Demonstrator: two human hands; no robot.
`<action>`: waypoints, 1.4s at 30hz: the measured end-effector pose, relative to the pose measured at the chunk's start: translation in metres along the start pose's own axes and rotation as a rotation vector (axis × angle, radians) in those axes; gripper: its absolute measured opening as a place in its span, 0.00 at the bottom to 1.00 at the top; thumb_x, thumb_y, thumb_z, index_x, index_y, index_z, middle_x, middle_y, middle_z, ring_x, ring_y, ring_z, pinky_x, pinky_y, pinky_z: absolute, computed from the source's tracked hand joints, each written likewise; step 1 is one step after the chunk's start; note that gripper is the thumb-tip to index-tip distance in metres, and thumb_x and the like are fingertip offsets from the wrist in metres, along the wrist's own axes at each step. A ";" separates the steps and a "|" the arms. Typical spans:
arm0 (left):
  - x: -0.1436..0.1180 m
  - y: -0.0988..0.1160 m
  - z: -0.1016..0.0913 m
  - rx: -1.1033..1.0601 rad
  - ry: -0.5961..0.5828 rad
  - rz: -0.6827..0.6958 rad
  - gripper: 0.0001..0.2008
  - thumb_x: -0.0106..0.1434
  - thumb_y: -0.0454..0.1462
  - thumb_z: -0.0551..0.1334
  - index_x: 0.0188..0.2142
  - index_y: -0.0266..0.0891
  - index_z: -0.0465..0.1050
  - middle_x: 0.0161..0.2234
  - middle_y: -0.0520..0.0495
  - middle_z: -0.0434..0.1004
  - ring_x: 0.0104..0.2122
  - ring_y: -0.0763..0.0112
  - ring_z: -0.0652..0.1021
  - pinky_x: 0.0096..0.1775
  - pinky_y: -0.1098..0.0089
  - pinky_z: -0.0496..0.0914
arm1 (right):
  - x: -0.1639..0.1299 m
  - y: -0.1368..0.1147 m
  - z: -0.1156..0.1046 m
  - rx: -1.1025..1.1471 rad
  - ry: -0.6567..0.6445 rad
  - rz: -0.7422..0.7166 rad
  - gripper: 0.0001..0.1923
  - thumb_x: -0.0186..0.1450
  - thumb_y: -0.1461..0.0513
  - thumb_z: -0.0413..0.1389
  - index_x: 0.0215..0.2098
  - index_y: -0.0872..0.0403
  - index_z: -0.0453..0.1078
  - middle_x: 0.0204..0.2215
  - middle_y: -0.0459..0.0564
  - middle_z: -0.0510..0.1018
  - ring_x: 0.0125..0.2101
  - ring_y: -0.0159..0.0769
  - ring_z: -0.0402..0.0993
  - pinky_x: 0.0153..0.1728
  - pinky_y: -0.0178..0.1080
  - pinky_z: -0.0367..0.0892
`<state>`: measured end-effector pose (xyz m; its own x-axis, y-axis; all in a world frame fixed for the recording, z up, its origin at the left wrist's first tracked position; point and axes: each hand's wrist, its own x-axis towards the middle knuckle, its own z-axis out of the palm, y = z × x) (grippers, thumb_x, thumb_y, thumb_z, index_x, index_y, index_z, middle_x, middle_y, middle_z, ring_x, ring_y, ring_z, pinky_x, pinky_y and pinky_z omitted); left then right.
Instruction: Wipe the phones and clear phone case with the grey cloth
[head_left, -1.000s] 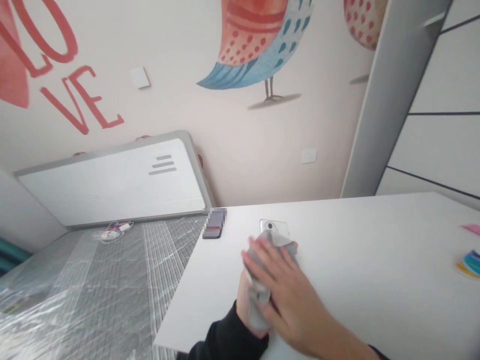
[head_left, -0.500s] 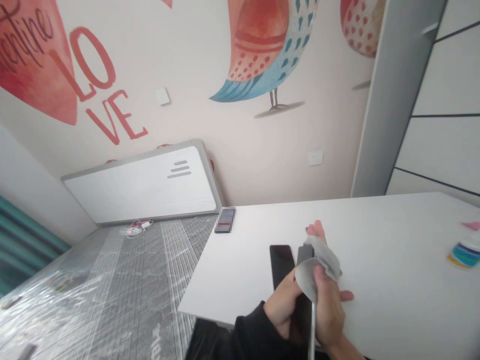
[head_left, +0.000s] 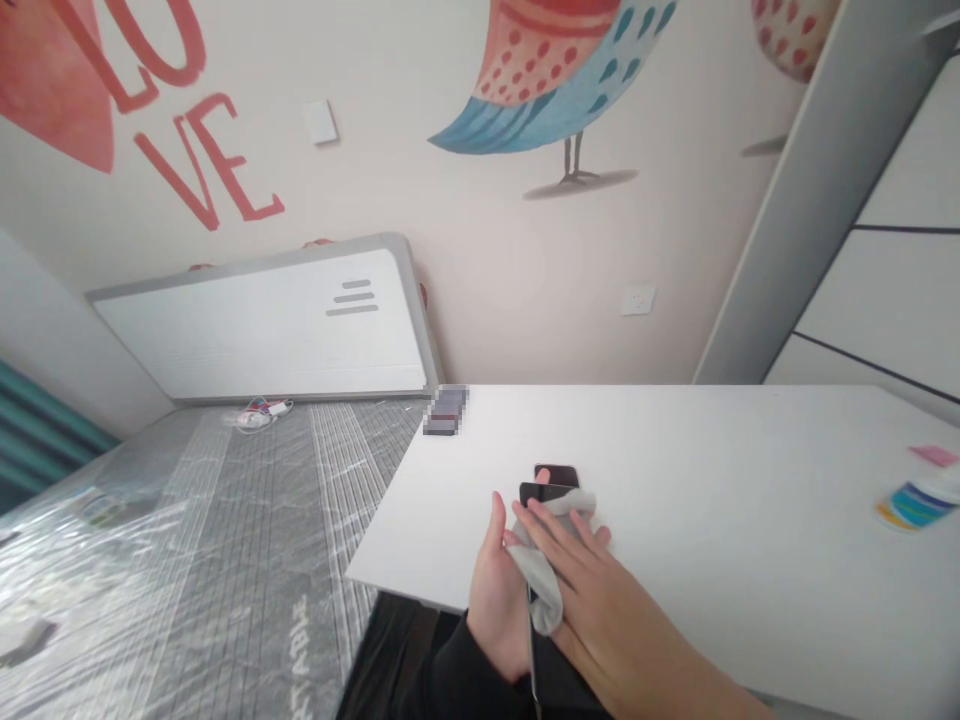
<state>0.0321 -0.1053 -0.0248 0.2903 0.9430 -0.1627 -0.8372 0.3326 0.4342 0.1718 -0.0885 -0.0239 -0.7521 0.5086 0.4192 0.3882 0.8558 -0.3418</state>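
My left hand [head_left: 496, 590] supports a dark, flat, glossy device [head_left: 534, 492] from below and the left side, thumb pointing up. A thin silver edge of it runs down toward me; its exact kind I cannot make out. Across its face lies a light grey cloth [head_left: 541, 580], bunched and folded. My right hand [head_left: 600, 605] presses the cloth against the device, fingers stretched out and close together. Most of the device's face is hidden by cloth and hand. Just beyond it, a black phone [head_left: 556, 474] rests on the white table [head_left: 712, 520], partly covered from view.
At the table's far left corner sits a small pixelated dark object [head_left: 446, 410]. A white bottle with a blue and yellow label [head_left: 919, 503] and a pink item [head_left: 934, 456] are at the right. A white panel [head_left: 262, 330] leans on the wall; cables [head_left: 262, 412] lie on the floor.
Both hands, the cloth and the device have shifted left and nearer. The right hand has gone from gripping the cloth around the device's edge to lying flat over it. The view has tilted down.
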 end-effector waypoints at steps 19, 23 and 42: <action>-0.003 0.029 -0.020 -0.085 0.037 0.081 0.35 0.72 0.59 0.49 0.69 0.44 0.64 0.70 0.42 0.64 0.72 0.52 0.60 0.72 0.53 0.51 | 0.035 -0.012 0.032 -0.185 0.070 0.118 0.32 0.75 0.61 0.45 0.74 0.64 0.50 0.75 0.59 0.50 0.74 0.48 0.47 0.69 0.55 0.60; -0.007 0.056 -0.016 -0.051 -0.078 0.182 0.35 0.73 0.61 0.45 0.72 0.53 0.56 0.73 0.48 0.58 0.75 0.58 0.53 0.72 0.48 0.47 | 0.025 -0.029 0.053 -0.163 0.115 -0.089 0.36 0.70 0.63 0.50 0.74 0.62 0.52 0.73 0.54 0.56 0.73 0.46 0.54 0.64 0.47 0.69; 0.004 0.071 0.003 0.188 0.015 0.012 0.25 0.77 0.41 0.50 0.70 0.44 0.61 0.69 0.46 0.66 0.71 0.65 0.61 0.71 0.62 0.55 | 0.001 -0.015 0.050 0.311 0.366 -0.088 0.24 0.77 0.64 0.48 0.70 0.53 0.63 0.66 0.52 0.71 0.68 0.39 0.63 0.69 0.46 0.59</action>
<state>-0.0247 -0.0780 0.0082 0.2730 0.9470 -0.1692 -0.7385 0.3190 0.5940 0.1385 -0.1054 -0.0605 -0.5162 0.4833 0.7070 0.1119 0.8565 -0.5038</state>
